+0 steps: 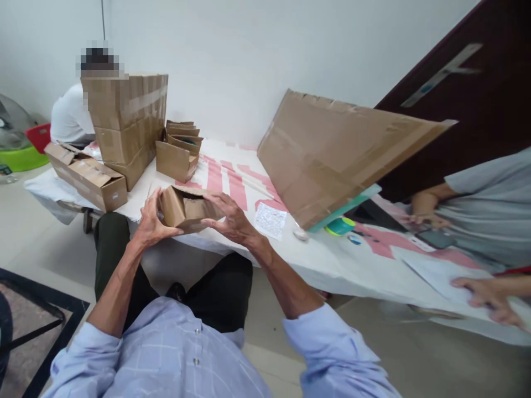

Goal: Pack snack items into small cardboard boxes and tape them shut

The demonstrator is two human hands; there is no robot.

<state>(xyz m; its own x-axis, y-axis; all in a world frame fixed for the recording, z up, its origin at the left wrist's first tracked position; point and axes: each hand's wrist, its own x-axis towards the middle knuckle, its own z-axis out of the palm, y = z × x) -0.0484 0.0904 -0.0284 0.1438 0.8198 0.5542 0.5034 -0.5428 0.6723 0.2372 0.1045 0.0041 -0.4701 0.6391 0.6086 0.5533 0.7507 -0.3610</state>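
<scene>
My left grip (150,222) and right grip (233,222) were clamped on a small carton (193,213), between them, neither one nearer; it sat to the right of the tall box stack (143,116) and closer to me, at the tabletop's (340,265) near edge; its long axis ran roughly from grip to grip (slightly askew), the gap uppermost.

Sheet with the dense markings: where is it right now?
In the head view, the sheet lies on the table, just right of the right hand holding the small box, and left of the leaning cardboard panel.
</scene>
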